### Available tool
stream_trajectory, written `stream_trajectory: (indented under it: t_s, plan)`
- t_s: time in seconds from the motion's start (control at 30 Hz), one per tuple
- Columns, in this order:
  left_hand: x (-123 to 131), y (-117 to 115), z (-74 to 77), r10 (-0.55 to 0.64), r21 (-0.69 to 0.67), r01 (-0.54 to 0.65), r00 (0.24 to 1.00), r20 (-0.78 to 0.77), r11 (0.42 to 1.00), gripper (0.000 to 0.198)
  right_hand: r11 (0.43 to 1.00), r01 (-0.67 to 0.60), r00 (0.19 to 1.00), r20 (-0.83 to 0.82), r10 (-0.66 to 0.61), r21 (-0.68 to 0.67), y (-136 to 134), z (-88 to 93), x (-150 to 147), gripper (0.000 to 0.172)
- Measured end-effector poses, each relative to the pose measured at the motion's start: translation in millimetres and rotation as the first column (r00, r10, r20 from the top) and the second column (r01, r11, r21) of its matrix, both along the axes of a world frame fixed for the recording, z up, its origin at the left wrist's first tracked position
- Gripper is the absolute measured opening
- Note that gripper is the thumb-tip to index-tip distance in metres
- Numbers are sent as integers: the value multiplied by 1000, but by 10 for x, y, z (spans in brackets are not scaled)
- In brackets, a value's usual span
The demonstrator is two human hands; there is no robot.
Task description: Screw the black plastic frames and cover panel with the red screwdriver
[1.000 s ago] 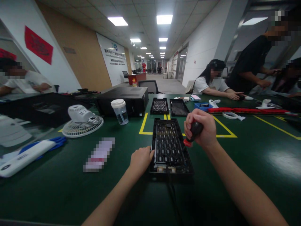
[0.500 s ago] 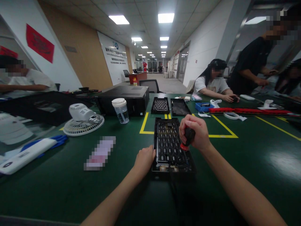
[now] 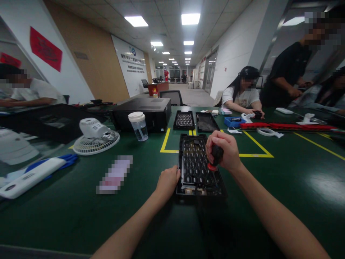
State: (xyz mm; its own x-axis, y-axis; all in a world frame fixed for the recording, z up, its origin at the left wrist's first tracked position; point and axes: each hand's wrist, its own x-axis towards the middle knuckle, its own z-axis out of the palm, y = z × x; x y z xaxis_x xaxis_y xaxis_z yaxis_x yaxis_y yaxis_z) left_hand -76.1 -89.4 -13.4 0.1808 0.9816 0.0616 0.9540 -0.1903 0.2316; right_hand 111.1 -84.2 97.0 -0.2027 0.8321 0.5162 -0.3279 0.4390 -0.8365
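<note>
A black rectangular case [image 3: 194,163] with rows of dark cells inside lies on the green table [image 3: 124,216]. My left hand [image 3: 168,180] is closed around the left edge of the case, near its lower part. My right hand [image 3: 225,149] is wrapped round a screwdriver [image 3: 216,155] with a black and red handle, held over the right side of the case. The screwdriver's tip is too dark to make out. Behind the case are an open case with a silvery grid [image 3: 184,120] and a dark shallow tray [image 3: 207,122].
On the left stand a white fan [image 3: 96,138], a bottle [image 3: 138,126] and a large black box [image 3: 141,111]. A blue bin [image 3: 233,121] and a red strip [image 3: 285,126] lie at the back right. Other people sit or stand at both sides.
The case has shifted slightly to the right, with my left hand moving along with it. My right hand still grips the screwdriver. A person at the back right has drawn their hands nearer.
</note>
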Motion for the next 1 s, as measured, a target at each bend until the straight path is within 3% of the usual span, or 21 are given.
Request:
stream_trajectory:
  t_s: [1.0]
  plan:
    - [2, 9, -26, -7, 9, 7, 1000, 2, 1000, 29, 1000, -9, 1000, 16, 9, -3, 16, -20, 22, 17]
